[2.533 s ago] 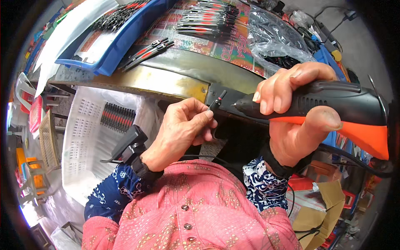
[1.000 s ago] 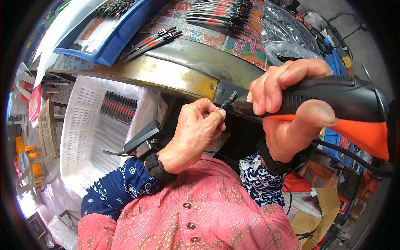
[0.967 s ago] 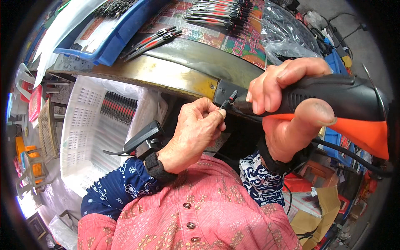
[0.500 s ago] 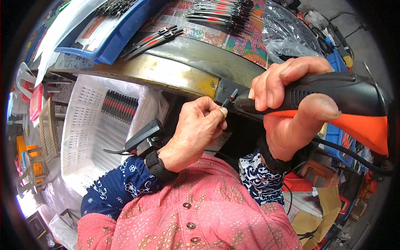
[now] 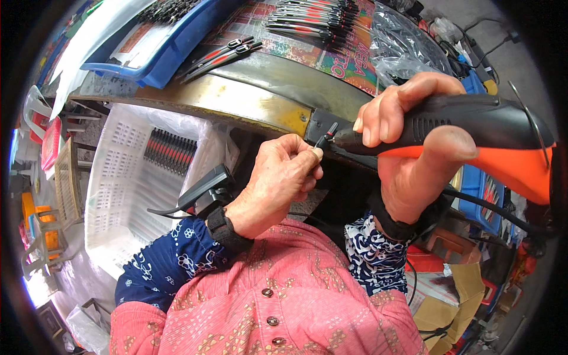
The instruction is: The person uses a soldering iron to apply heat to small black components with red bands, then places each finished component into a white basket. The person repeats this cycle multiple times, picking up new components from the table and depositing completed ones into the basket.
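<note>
My right hand grips a black and orange rotary tool, its tip pointing left. My left hand pinches a small black and red part right at that tip, just below the metal edge of the table. A black device is strapped on my left wrist. Both forearms wear dark patterned sleeves over a pink buttoned garment.
A white slotted basket with a row of red and black parts stands at lower left. On the table lie more such parts, a blue tray and clear plastic bags. Cardboard boxes and cables are at lower right.
My left hand has moved slightly up and right, keeping the small part at the tool tip. The tool has stayed almost in place.
</note>
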Tool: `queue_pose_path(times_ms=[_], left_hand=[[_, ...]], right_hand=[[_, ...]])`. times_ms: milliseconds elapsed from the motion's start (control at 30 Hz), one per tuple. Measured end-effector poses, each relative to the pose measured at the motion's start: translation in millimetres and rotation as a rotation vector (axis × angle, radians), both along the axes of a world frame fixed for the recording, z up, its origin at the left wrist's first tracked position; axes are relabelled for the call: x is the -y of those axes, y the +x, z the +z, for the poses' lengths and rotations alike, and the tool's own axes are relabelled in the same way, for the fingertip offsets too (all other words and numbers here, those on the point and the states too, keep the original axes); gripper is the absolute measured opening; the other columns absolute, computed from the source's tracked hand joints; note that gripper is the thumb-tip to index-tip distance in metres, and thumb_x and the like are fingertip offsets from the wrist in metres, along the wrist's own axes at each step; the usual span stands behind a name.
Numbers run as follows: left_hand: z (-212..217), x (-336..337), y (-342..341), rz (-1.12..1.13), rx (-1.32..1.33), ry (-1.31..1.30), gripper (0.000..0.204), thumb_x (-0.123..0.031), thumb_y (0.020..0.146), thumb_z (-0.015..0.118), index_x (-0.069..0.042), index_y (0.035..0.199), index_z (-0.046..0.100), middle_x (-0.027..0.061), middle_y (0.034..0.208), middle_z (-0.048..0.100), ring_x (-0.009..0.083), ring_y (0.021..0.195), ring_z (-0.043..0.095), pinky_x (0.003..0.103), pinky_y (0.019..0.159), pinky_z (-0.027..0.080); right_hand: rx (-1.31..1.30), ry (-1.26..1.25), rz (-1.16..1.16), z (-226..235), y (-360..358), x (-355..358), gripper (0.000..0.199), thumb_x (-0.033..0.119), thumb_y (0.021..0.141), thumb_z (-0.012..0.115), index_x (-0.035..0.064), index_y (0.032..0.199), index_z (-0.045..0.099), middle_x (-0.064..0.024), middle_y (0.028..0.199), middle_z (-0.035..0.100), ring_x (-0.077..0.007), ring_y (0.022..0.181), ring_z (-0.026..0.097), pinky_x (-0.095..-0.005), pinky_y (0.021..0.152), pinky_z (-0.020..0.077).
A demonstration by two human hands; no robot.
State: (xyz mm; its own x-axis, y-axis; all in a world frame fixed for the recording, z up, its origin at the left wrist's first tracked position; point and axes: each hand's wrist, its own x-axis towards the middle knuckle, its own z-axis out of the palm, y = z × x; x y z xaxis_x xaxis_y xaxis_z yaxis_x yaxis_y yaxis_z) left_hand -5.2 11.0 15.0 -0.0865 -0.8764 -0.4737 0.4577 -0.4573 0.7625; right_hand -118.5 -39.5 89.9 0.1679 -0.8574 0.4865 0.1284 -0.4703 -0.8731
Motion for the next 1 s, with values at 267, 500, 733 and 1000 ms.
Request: queue_pose_path(times_ms=[267, 500, 733, 1000], left_hand=[[0, 0, 4, -0.019, -0.055, 0.028, 0.006, -0.011, 0.088, 0.052, -0.007, 0.085, 0.048, 0.0041, 0.07, 0.054, 0.0062, 0.05, 0.04, 0.018, 0.041, 0.027], [1, 1, 4, -0.027, -0.035, 0.032, 0.007, -0.011, 0.088, 0.053, -0.007, 0.085, 0.048, 0.0029, 0.07, 0.053, 0.0054, 0.05, 0.039, 0.018, 0.041, 0.027], [2, 0, 5, -0.027, -0.056, 0.045, 0.01, -0.013, 0.088, 0.055, -0.008, 0.082, 0.048, 0.0018, 0.069, 0.053, 0.0046, 0.049, 0.036, 0.019, 0.041, 0.026], [8, -1, 0, -0.005, -0.038, 0.062, 0.014, -0.015, 0.088, 0.058, -0.009, 0.081, 0.047, 0.0003, 0.066, 0.052, 0.004, 0.047, 0.035, 0.019, 0.04, 0.025]], right_hand=[[-0.081, 0.046, 0.034, 9, 4, 1, 0.08, 0.079, 0.066, 0.049, 0.0041, 0.094, 0.045, -0.0005, 0.062, 0.045, -0.0123, 0.051, 0.047, -0.0296, 0.055, 0.0428], [-0.141, 0.019, 0.055, 7, 2, 3, 0.079, 0.079, 0.067, 0.048, 0.0046, 0.094, 0.045, 0.0, 0.063, 0.044, -0.0119, 0.052, 0.047, -0.0286, 0.056, 0.0427], [-0.023, 0.01, 0.037, 3, 9, 11, 0.076, 0.078, 0.069, 0.049, 0.0047, 0.09, 0.044, -0.0009, 0.062, 0.044, -0.0117, 0.051, 0.046, -0.0281, 0.055, 0.0419], [0.074, 0.045, 0.098, 0, 10, 16, 0.073, 0.074, 0.071, 0.051, 0.0041, 0.089, 0.044, -0.0018, 0.06, 0.044, -0.0122, 0.05, 0.045, -0.028, 0.053, 0.0413]])
